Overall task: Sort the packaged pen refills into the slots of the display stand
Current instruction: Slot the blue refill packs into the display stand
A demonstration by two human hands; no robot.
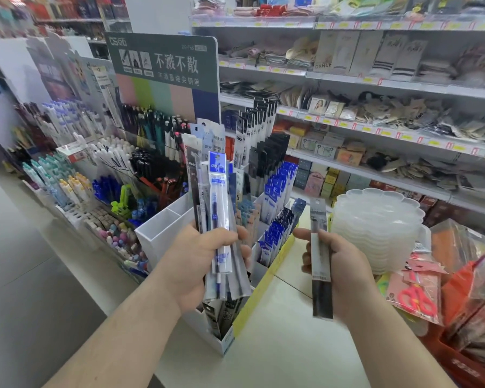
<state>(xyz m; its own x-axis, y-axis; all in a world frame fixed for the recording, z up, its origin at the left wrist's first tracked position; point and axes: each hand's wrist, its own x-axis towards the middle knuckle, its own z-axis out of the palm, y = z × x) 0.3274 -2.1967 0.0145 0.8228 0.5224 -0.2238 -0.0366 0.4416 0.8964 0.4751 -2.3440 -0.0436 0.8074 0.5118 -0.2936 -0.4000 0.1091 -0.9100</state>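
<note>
Head view: left hand (205, 264) grips mixed refill bundle (217, 219), right hand (339, 264) pinches dark pack (321, 256) — match it to black-pack slot (227, 317) at stand's near corner, slide in upright.

Open slots: two empty white compartments (163, 219) at the display stand (151, 242)'s left corner.
Blocked: blue refill packs (277, 191) crowd the display stand's right side.
Right flank: stacked plastic trays (375, 219) beside the display stand.
</note>
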